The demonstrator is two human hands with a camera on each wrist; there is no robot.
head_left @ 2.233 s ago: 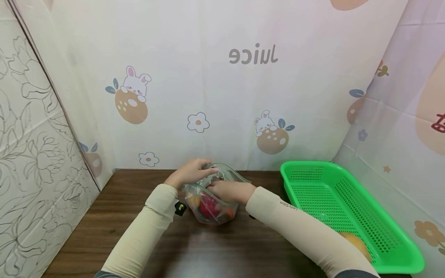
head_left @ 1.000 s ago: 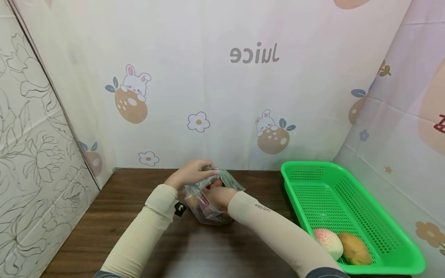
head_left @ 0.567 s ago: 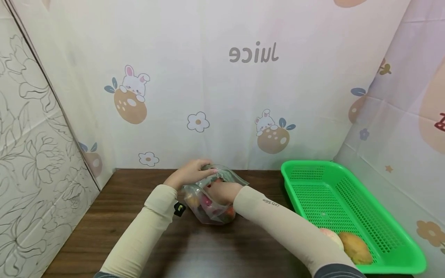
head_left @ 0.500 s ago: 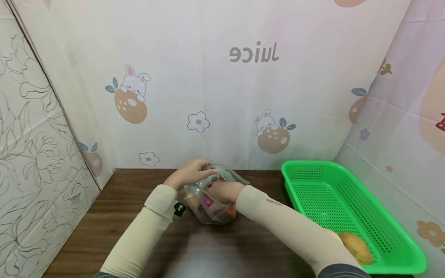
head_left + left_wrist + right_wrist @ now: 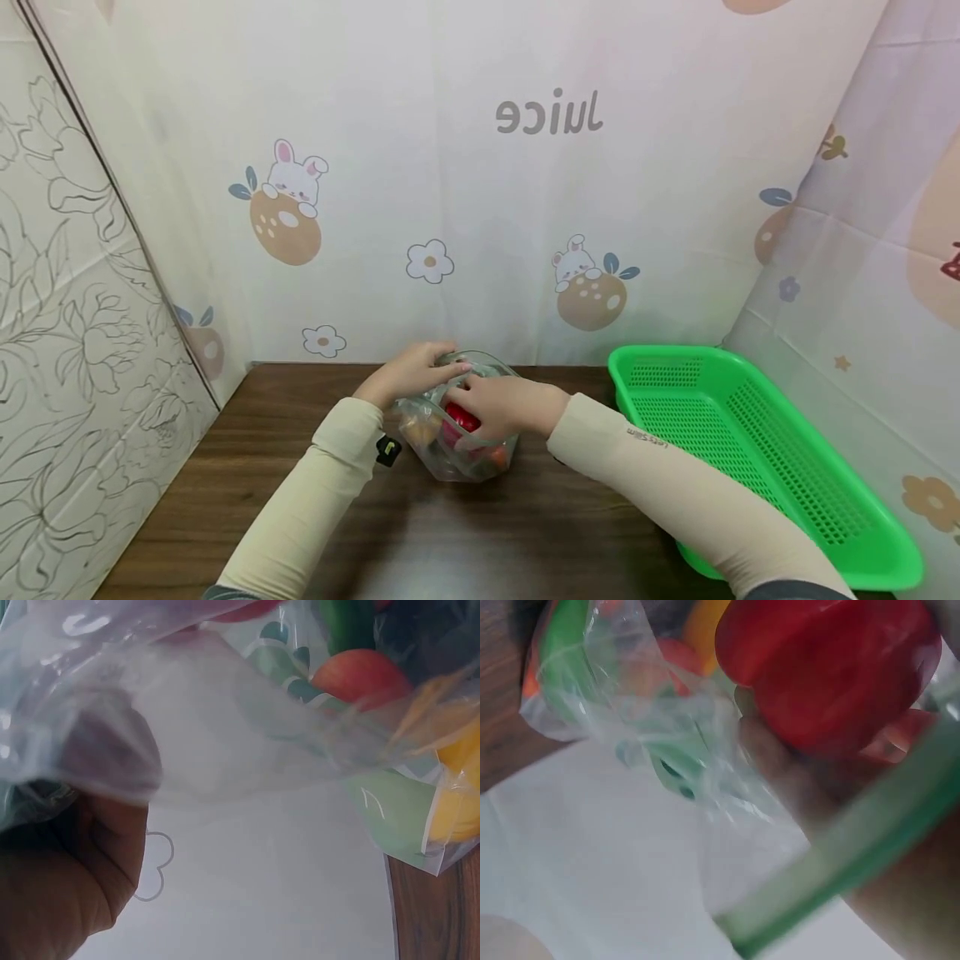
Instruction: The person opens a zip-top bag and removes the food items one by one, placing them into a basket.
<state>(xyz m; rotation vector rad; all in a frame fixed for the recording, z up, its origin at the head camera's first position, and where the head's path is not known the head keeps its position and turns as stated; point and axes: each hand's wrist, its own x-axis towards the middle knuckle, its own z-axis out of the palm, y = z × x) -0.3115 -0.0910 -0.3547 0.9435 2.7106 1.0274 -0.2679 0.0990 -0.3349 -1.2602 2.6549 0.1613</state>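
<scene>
A clear plastic zip bag [image 5: 450, 467] with several coloured fruits and vegetables in it stands on the table. My left hand [image 5: 411, 372] grips its rim, the thumb showing through the plastic in the left wrist view. At the bag's mouth, my right hand [image 5: 504, 406] holds a red bell pepper [image 5: 461, 416]. The pepper [image 5: 832, 667] fills the top of the right wrist view, with the fingers beneath it and the bag's green-edged strip [image 5: 855, 840] crossing in front. Among the contents are a red round fruit [image 5: 361, 677] and something yellow [image 5: 457, 814].
On the right is a green plastic basket [image 5: 813, 433] with perforated sides; its near left corner is hidden by my right forearm. The dark wooden table [image 5: 247, 467] meets a printed curtain [image 5: 487, 208] just behind the bag.
My right hand has come up from inside the bag to its mouth, bringing the red bell pepper into view. The left hand keeps its place. My forearm now covers the fruits in the basket.
</scene>
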